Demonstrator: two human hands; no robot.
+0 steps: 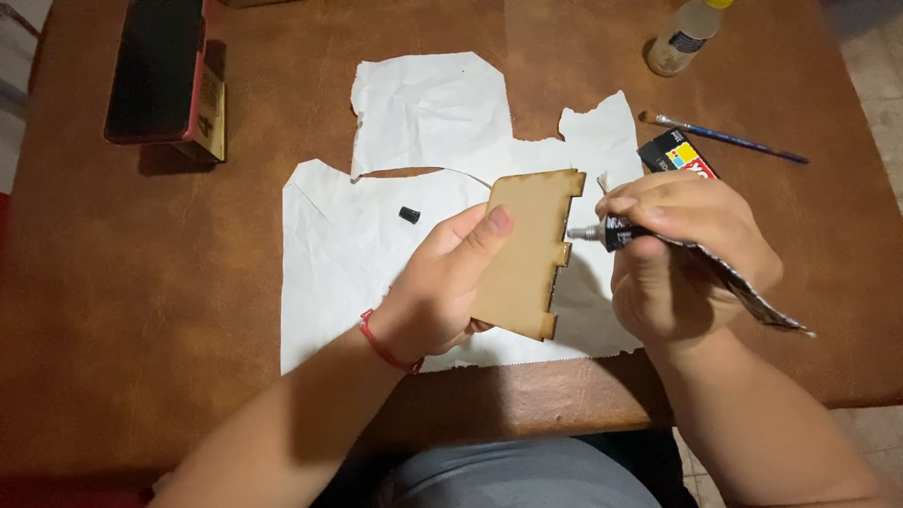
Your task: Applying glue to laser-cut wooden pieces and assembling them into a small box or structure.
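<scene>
My left hand (442,287) grips a thin brown wooden panel (527,254) with notched edges, held tilted above the white paper. My right hand (682,254) squeezes a black glue tube (616,231), whose metal nozzle touches the panel's notched right edge. The tube's flattened, crumpled tail sticks out past my right wrist. A red cord bracelet circles my left wrist. The tube's small black cap (409,214) lies on the paper, left of the panel.
Torn white paper sheets (423,113) cover the middle of the brown table (113,310). A black and red box (165,75) stands at the back left. A plastic bottle (685,36), a thin paintbrush (729,137) and a black carton (675,155) lie at the back right.
</scene>
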